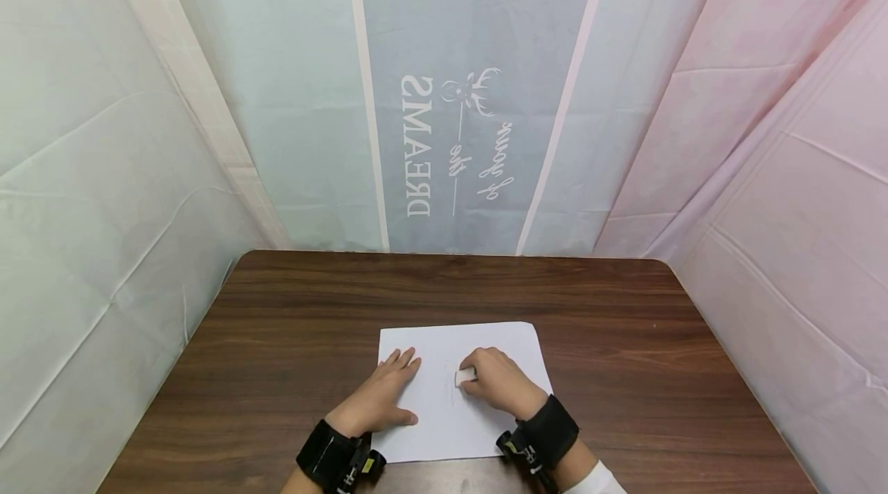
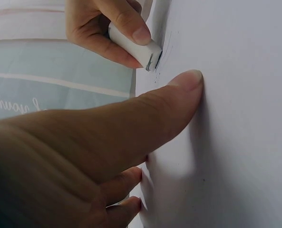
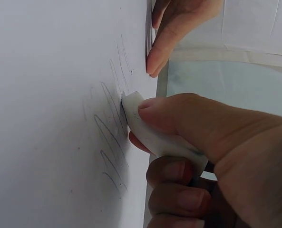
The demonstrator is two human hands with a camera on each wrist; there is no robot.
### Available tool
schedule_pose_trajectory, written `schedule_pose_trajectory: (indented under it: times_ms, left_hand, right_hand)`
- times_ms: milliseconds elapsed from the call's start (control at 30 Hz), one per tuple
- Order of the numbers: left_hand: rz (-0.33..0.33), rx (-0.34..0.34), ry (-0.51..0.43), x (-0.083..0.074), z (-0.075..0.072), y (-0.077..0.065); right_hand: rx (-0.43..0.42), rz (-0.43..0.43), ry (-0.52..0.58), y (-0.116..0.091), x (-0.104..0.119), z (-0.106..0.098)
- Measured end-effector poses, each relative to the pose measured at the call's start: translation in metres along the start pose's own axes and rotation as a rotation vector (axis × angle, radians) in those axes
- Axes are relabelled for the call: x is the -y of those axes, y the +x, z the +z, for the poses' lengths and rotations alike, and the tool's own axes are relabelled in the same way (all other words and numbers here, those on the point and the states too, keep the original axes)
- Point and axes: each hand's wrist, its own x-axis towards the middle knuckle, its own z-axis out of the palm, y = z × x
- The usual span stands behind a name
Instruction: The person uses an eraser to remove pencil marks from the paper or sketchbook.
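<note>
A white sheet of paper (image 1: 444, 440) lies on the table, its lower part between both hands. Fingers spread, my left hand (image 1: 381, 398) rests on the paper's left side. My right hand (image 1: 502, 382) pinches a white eraser (image 1: 465, 377) between thumb and fingers, its end right at the paper's surface. In the right wrist view the eraser (image 3: 152, 133) has dark smudges along its edge, and zigzag pencil lines (image 3: 110, 128) run beside it. The left wrist view shows the left thumb (image 2: 179, 90) on the paper, close to the eraser's tip (image 2: 150, 57).
The dark wooden table (image 1: 298, 324) extends around the paper on all sides. Fabric curtains stand along its back, left and right; the back curtain (image 1: 458, 147) bears printed lettering and a deer head. Small dark specks dot the paper near the pencil lines.
</note>
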Motion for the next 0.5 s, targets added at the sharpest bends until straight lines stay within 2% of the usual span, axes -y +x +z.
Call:
schedule_pose_trajectory:
  times_ms: [500]
  left_hand:
    - [-0.019,0.013,0.005,0.0013,0.001,0.0008]
  right_hand:
    - [0.006,0.021,-0.001,-0.0003,-0.0007,-0.001]
